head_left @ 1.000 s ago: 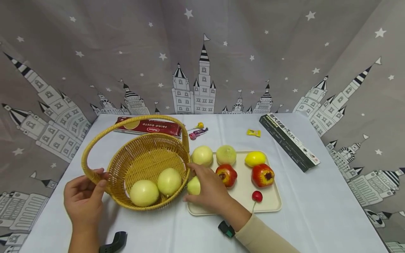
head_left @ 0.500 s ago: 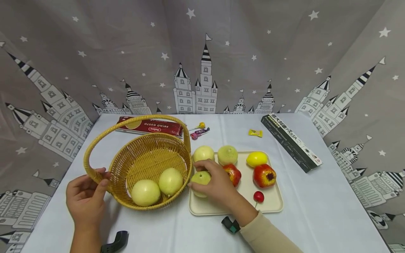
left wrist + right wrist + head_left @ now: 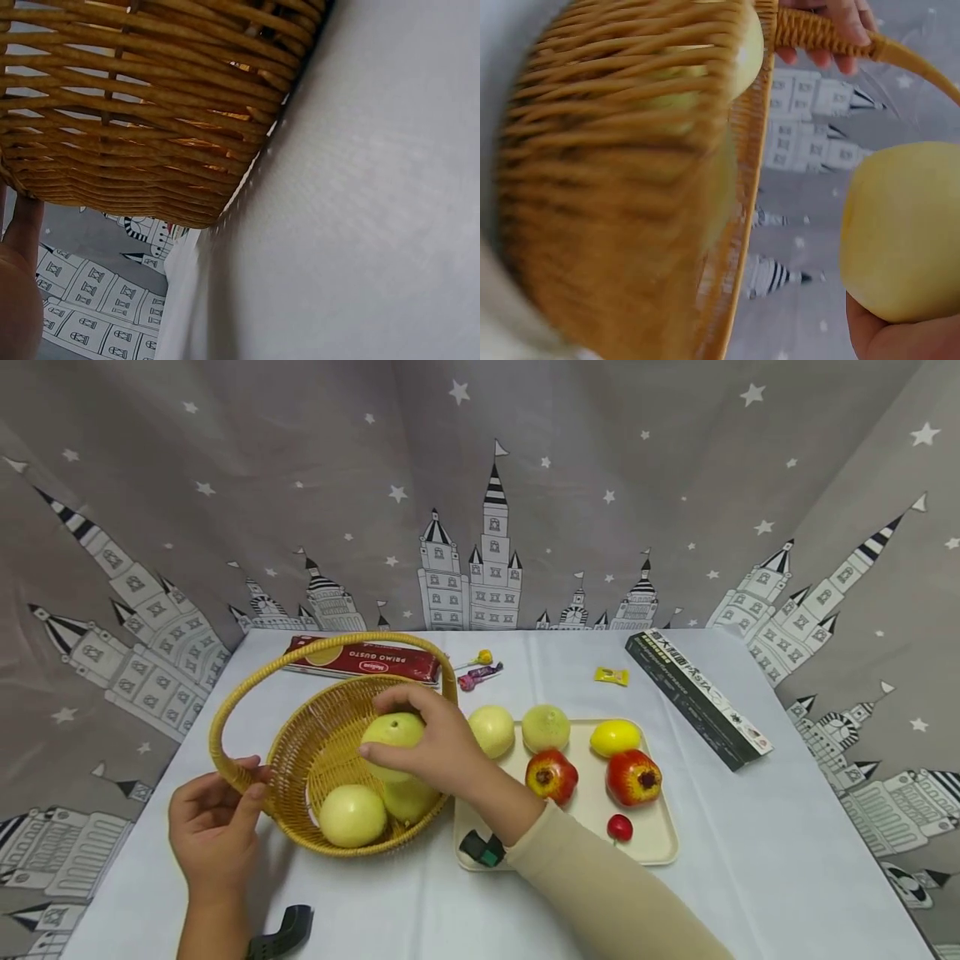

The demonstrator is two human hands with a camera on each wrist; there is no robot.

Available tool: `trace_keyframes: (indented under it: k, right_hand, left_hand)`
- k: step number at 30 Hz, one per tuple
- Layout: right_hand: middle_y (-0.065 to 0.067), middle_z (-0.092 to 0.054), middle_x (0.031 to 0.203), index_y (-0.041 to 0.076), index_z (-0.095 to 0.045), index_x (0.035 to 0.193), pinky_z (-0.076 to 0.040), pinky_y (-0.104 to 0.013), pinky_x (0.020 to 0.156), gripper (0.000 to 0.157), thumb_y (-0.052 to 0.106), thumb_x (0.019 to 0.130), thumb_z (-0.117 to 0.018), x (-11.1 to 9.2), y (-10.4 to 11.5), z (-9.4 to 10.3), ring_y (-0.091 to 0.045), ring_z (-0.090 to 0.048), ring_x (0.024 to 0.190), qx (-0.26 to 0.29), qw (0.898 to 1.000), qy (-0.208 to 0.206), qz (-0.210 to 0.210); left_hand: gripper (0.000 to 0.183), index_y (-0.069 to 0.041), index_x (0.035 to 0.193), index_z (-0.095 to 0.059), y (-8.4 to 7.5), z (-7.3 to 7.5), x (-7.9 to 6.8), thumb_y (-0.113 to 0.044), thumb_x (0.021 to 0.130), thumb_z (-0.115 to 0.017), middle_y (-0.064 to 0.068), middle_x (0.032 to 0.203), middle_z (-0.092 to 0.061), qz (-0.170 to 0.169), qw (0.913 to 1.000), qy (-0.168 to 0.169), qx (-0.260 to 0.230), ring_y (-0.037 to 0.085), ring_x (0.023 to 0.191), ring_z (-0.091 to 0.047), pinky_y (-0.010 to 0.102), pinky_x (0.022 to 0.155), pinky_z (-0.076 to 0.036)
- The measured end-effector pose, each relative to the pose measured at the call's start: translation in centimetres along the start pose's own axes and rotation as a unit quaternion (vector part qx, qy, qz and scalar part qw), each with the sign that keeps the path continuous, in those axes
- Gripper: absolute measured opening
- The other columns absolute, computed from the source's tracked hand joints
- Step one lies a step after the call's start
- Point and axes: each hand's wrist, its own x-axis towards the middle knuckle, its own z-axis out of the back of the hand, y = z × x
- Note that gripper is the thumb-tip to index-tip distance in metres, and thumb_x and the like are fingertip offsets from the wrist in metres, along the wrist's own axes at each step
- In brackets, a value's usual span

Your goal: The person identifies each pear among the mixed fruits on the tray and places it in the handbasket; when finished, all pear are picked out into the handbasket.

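Observation:
With thumb and fingers at the base of its handle, my left hand (image 3: 217, 822) holds a yellow wicker basket (image 3: 288, 756). Over the basket's right half, my right hand (image 3: 446, 747) grips a round yellow-green fruit (image 3: 392, 731) from the side. In the right wrist view this fruit (image 3: 907, 232) is raised beside the basket wall (image 3: 607, 217). Two similar fruits lie inside: one (image 3: 352, 816) shows fully, the other (image 3: 411, 802) is partly covered by the held one. In the left wrist view only the woven wall (image 3: 150, 135) and part of the hand show.
Right of the basket, a cream tray (image 3: 588, 852) bears two pomegranates (image 3: 633, 778), a lemon (image 3: 615, 738), a cherry (image 3: 620, 827) and two pale round fruits (image 3: 546, 729). Behind lie a red packet (image 3: 360, 662), lollipops (image 3: 480, 675), a yellow candy (image 3: 612, 676) and a dark pasta box (image 3: 697, 697).
My right hand took hold of the round yellow-green fruit on the tray's left side, lifted it and carried it left over the basket. My left hand stays on the handle.

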Motion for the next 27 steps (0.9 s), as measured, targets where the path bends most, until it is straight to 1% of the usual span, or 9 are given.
trace_keyframes:
  k: [3, 7, 10, 13, 15, 17, 22, 25, 27]
  right_hand:
    - [0.011, -0.061, 0.114, 0.016, -0.061, 0.119, -0.049, -0.018, 0.09, 0.05, 0.029, 0.076, -0.083, 2.0, 0.2, -1.8, -0.001, -0.057, 0.102, -0.006, 1.0, 0.017, -0.008]
    - [0.012, -0.061, 0.112, 0.019, -0.059, 0.121, -0.045, -0.013, 0.091, 0.053, 0.033, 0.076, -0.083, 4.1, -0.1, -4.6, 0.002, -0.055, 0.102, -0.041, 0.998, 0.04, -0.035]
    - [0.015, -0.059, 0.113, 0.024, -0.058, 0.122, -0.043, -0.011, 0.091, 0.054, 0.037, 0.076, -0.082, 5.0, -0.2, -6.5, 0.005, -0.053, 0.102, -0.065, 0.994, 0.059, -0.064]
    - [0.016, -0.058, 0.114, 0.025, -0.058, 0.122, -0.042, -0.011, 0.092, 0.054, 0.039, 0.077, -0.082, 5.1, -0.3, -7.8, 0.005, -0.051, 0.103, -0.082, 0.991, 0.074, -0.074]
    - [0.018, -0.056, 0.113, 0.025, -0.057, 0.123, -0.042, -0.011, 0.092, 0.054, 0.041, 0.077, -0.081, 4.9, -0.6, -8.3, 0.005, -0.051, 0.103, -0.092, 0.99, 0.078, -0.076]
    - [0.018, -0.055, 0.114, 0.025, -0.057, 0.123, -0.042, -0.011, 0.092, 0.054, 0.044, 0.078, -0.079, 4.6, -1.1, -8.6, 0.005, -0.051, 0.104, -0.108, 0.989, 0.076, -0.069]
    - [0.018, -0.052, 0.116, 0.027, -0.058, 0.123, -0.043, -0.015, 0.092, 0.054, 0.047, 0.077, -0.079, 4.0, -3.1, -8.9, 0.002, -0.051, 0.105, -0.115, 0.989, 0.048, -0.078]
    - [0.017, -0.052, 0.117, 0.027, -0.058, 0.123, -0.044, -0.017, 0.093, 0.054, 0.046, 0.077, -0.08, 4.0, -3.8, -8.9, 0.0, -0.052, 0.106, -0.122, 0.988, 0.039, -0.09]
    - [0.017, -0.052, 0.118, 0.028, -0.058, 0.123, -0.045, -0.018, 0.091, 0.054, 0.043, 0.077, -0.08, 3.9, -4.0, -8.8, -0.001, -0.052, 0.105, -0.128, 0.985, 0.039, -0.107]
  left_hand:
    - [0.044, 0.017, 0.116, -0.045, 0.0, 0.0, -0.1, 0.028, 0.077, -0.06, 0.032, 0.11, -0.061, 0.002, 0.9999, 0.001, 0.015, 0.03, 0.096, -0.067, 0.031, 0.088, -0.056]
    - [0.044, 0.016, 0.117, -0.045, -0.1, 0.0, -0.1, 0.027, 0.078, -0.061, 0.031, 0.111, -0.062, 0.004, 0.9994, 0.002, 0.035, 0.029, 0.097, -0.067, 0.03, 0.089, -0.055]
    - [0.044, 0.016, 0.117, -0.045, -0.2, -0.1, -0.1, 0.027, 0.078, -0.061, 0.031, 0.111, -0.062, 0.002, 0.9996, 0.002, 0.029, 0.029, 0.097, -0.067, 0.03, 0.09, -0.055]
    - [0.043, 0.017, 0.117, -0.045, -0.2, -0.2, 0.0, 0.028, 0.078, -0.06, 0.032, 0.11, -0.062, -0.002, 0.9998, 0.002, 0.021, 0.03, 0.098, -0.067, 0.031, 0.09, -0.055]
    - [0.044, 0.017, 0.117, -0.045, -0.2, -0.2, 0.0, 0.028, 0.078, -0.06, 0.032, 0.11, -0.062, -0.002, 0.9997, 0.001, 0.023, 0.029, 0.098, -0.067, 0.03, 0.09, -0.055]
    - [0.044, 0.017, 0.118, -0.045, -0.2, -0.1, 0.0, 0.027, 0.078, -0.06, 0.031, 0.111, -0.062, 0.0, 0.9995, -0.001, 0.031, 0.029, 0.098, -0.067, 0.03, 0.09, -0.055]
    - [0.044, 0.016, 0.118, -0.044, 0.0, 0.1, -0.1, 0.027, 0.078, -0.06, 0.031, 0.111, -0.062, 0.004, 0.9995, -0.001, 0.031, 0.029, 0.099, -0.067, 0.03, 0.09, -0.055]
    - [0.044, 0.016, 0.118, -0.044, 0.0, 0.1, -0.1, 0.027, 0.078, -0.06, 0.031, 0.111, -0.062, 0.001, 0.9994, -0.001, 0.035, 0.029, 0.098, -0.067, 0.03, 0.09, -0.055]
    - [0.044, 0.017, 0.117, -0.045, 0.0, 0.1, 0.0, 0.027, 0.077, -0.061, 0.031, 0.111, -0.062, 0.0, 0.9994, -0.004, 0.034, 0.03, 0.098, -0.067, 0.03, 0.09, -0.055]
